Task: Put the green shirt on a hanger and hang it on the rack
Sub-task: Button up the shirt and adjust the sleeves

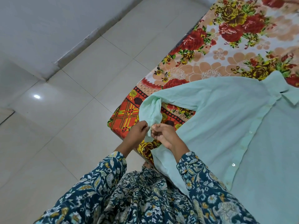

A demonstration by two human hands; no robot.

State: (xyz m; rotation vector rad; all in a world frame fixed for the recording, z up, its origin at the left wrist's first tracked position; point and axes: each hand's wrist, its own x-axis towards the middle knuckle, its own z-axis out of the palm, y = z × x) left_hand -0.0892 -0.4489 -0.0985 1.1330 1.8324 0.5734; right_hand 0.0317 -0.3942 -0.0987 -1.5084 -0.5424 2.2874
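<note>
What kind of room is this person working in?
Probably a home bedroom: a floral bedsheet spread flat, a green shirt laid out on it, and a pale tiled floor beside it.

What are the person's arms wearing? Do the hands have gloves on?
No gloves: the left hand and right hand are bare. Both arms wear long sleeves down to the wrist. The left sleeve and right sleeve match: dark blue cloth printed with white, yellow and pale blue flowers and leaves.
</note>
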